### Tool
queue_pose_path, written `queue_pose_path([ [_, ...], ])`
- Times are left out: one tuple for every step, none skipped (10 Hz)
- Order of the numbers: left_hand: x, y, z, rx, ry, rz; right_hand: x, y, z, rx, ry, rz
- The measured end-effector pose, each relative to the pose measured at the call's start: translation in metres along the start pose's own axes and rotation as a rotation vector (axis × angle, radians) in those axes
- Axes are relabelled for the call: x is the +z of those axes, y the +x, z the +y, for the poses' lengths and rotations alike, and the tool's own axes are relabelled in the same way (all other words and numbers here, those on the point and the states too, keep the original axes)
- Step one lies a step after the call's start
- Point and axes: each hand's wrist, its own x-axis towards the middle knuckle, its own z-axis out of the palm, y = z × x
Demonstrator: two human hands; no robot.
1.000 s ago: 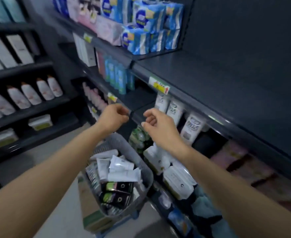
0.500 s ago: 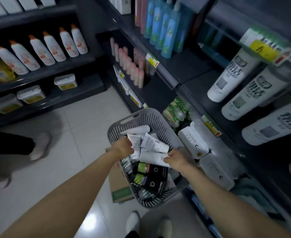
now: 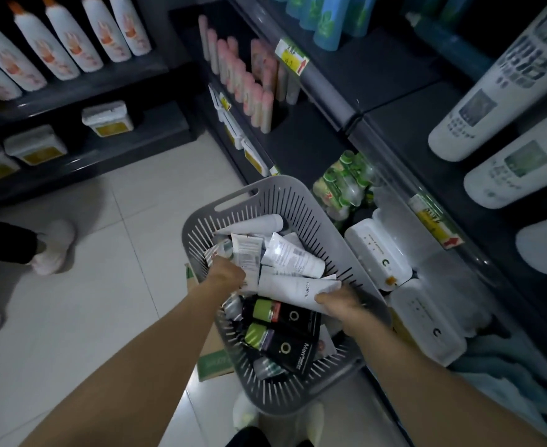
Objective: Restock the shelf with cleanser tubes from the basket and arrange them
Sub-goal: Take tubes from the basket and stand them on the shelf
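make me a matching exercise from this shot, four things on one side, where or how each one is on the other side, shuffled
Things
1. right hand
2. black tubes
3. pink bottles
4. basket

Places and states
a. standing on a shelf
b. grey, with slotted walls
c. grips the FLORAL tube
d. lying in the near end of the basket

Pairs: 1-c, 2-d, 3-a, 4-b
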Motion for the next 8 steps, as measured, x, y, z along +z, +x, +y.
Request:
queue_pose_path([
  [-0.003, 0.011, 0.004, 0.032, -0.141, 0.153, 0.001, 0.009, 0.004, 0.059, 0.057, 0.013],
  [-0.01, 0.026, 0.014, 0.038, -0.249, 0.172, -0.004, 0.016, 0.007, 0.071, 0.196, 0.007],
  [-0.014, 0.038, 0.022, 0.038, -0.199, 0.203, -0.009, 0.016, 0.006, 0.052, 0.42, -0.086],
  [-0.016, 0.048, 0.021, 0.022, -0.192, 0.239, -0.006, 0.014, 0.0, 0.044, 0.654, -0.222],
  [-0.014, 0.052, 0.016, 0.043, -0.222, 0.28, -0.003, 0.014, -0.01, -0.002, 0.707, -0.235],
  [-0.012, 0.053, 0.012, 0.087, -0.237, 0.272, 0.003, 0.012, -0.019, -0.035, 0.705, -0.192],
  [-0.012, 0.053, 0.014, 0.151, -0.123, 0.267, 0.014, 0.008, -0.028, -0.075, 0.725, -0.238],
  [-0.011, 0.046, 0.016, 0.227, -0.088, 0.261, 0.024, 0.002, -0.037, -0.115, 0.65, -0.219],
])
